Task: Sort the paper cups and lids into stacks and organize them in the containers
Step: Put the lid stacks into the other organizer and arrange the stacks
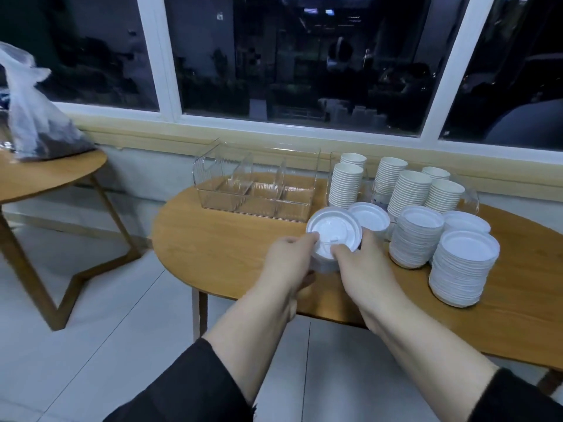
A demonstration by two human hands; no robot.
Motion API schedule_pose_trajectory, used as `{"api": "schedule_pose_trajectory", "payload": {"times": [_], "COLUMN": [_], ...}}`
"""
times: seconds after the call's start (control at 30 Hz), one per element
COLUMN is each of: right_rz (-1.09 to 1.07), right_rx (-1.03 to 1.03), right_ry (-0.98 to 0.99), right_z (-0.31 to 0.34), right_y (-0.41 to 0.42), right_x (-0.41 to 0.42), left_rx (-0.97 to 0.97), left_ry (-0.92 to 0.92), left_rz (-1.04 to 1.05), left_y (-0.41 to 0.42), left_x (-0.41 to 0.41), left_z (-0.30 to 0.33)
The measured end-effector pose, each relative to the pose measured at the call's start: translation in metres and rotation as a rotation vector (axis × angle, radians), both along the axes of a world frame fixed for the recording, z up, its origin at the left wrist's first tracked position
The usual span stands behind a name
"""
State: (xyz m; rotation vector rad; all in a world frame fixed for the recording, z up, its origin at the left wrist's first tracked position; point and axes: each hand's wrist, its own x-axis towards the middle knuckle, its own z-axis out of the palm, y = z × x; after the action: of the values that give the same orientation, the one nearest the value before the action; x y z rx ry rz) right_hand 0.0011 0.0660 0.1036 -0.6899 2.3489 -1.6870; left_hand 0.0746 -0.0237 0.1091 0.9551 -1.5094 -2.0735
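Observation:
Above the wooden table (231, 251), both my hands hold a short stack of white lids (332, 231), tilted towards me. My left hand (288, 258) grips its left edge and my right hand (362, 263) grips its right edge. Another lid pile (369, 217) lies just behind. Taller lid stacks stand to the right (417, 236) and at the front right (464, 269), with one more (467, 222) behind them. Several stacks of white paper cups (409, 193) stand in a clear container (470, 197) at the back right. A clear divided container (256, 185) sits at the back with nothing in it.
A second wooden table (51, 175) on the left carries a plastic bag (33, 117). A window (304, 56) and its sill run behind the tables. White floor tiles (100, 315) lie between the tables.

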Motion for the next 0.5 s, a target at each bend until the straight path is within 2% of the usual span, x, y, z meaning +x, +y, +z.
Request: {"api": "schedule_pose_trajectory", "payload": {"times": [0.27, 0.5], "right_rz": [0.132, 0.232], "right_rx": [0.059, 0.165], "right_ry": [0.048, 0.105], "right_z": [0.019, 0.071], "right_y": [-0.090, -0.190], "right_x": [0.000, -0.048], "left_rx": [-0.032, -0.077], "left_ry": [0.006, 0.055], "left_rz": [0.114, 0.163], "left_y": [-0.077, -0.165], "left_x": [0.019, -0.022], "left_z": [0.020, 0.042]}}
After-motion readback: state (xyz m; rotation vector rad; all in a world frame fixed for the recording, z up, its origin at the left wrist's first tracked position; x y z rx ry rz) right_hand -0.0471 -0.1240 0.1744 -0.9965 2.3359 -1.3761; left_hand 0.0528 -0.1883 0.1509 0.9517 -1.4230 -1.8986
